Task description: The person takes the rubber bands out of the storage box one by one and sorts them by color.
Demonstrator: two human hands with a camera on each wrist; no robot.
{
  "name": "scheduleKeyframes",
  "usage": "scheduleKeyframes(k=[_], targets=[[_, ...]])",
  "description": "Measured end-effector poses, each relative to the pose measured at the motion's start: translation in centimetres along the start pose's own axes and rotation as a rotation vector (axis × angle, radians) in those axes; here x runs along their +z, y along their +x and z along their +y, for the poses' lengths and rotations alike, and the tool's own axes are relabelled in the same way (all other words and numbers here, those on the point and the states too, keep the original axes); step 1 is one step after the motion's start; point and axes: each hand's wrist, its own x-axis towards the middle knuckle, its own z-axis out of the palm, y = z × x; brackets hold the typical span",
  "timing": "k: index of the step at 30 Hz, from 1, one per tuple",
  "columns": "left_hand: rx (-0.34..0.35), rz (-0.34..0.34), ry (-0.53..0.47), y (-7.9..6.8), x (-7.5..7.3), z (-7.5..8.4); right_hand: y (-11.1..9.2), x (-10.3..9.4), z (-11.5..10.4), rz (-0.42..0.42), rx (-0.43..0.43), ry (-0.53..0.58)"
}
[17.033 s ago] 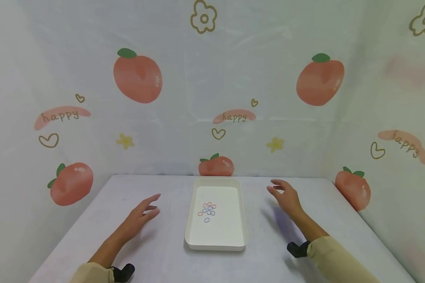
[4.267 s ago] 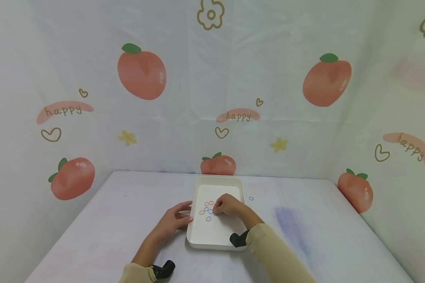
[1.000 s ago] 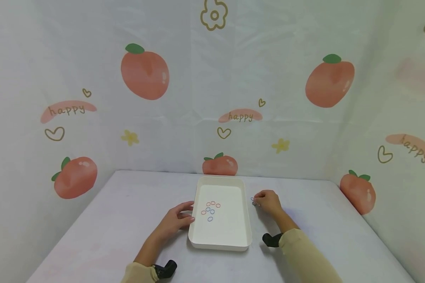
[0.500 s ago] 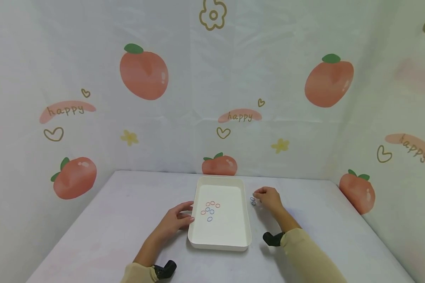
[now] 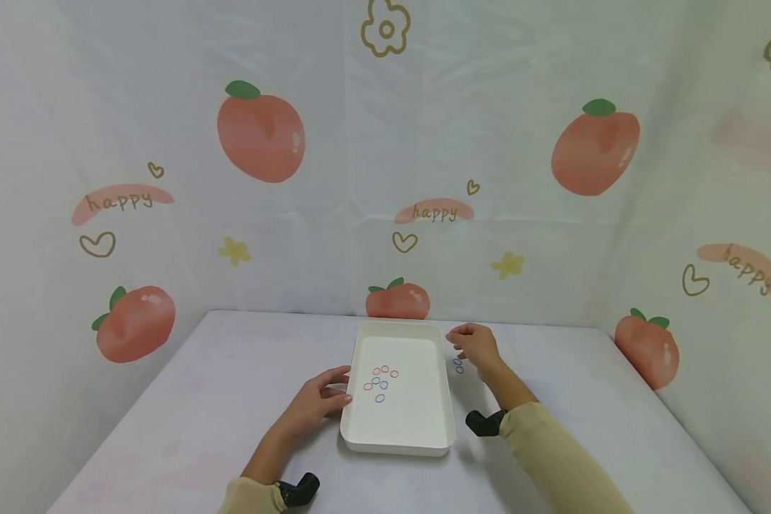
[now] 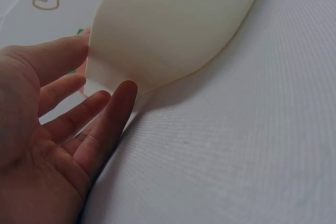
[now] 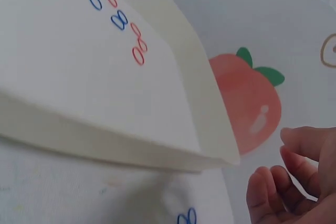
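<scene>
A white rectangular tray (image 5: 395, 450) stands on the table. Several thin red rings (image 5: 385, 369) and three blue rings (image 5: 380, 398) lie together inside it, left of its middle. My left hand (image 5: 318, 397) touches the tray's left side with extended fingers; in the left wrist view, its fingertips meet the tray's outer wall (image 6: 168, 30). My right hand (image 5: 478, 345) hovers beside the tray's far right corner. Its fingers are loosely bent, and nothing shows between them in the right wrist view. Two more blue rings (image 5: 459, 370) lie close together on the table, just under that hand.
A white cloth covers the table (image 5: 231, 378). Behind it and at both sides hangs a pale curtain (image 5: 334, 143) printed with fruit, hearts and flowers. A black wrist device (image 5: 299, 490) sits at my left cuff, another (image 5: 485, 423) at the right.
Two blue rings have gone from the tray to the table on its right. My right hand let go of the second and has since moved up and left towards the tray. The left hand stays.
</scene>
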Motion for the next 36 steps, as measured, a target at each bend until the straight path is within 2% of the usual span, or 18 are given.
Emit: scheduleKeyframes(k=[6,15,24,30,36], targets=[[0.003,-0.003,0.0,0.1,0.0,-0.1,-0.4,1.2,-1.2,-0.034,-0.027,0.007],[0.004,0.001,0.005,0.1,-0.1,-0.3,-1.1,2.8,-1.7,-0.126,-0.071,0.029],[0.0,0.006,0.007,0.1,0.0,-0.3,-1.3,4.8,-1.6,-0.176,-0.085,-0.043],[-0.003,0.011,0.0,0.1,0.0,-0.1,-1.4,6.1,-1.3,-0.27,-0.096,-0.068],[0.0,0.001,-0.003,0.1,0.0,-0.1,-1.3,6.9,-0.7,-0.33,-0.088,-0.106]])
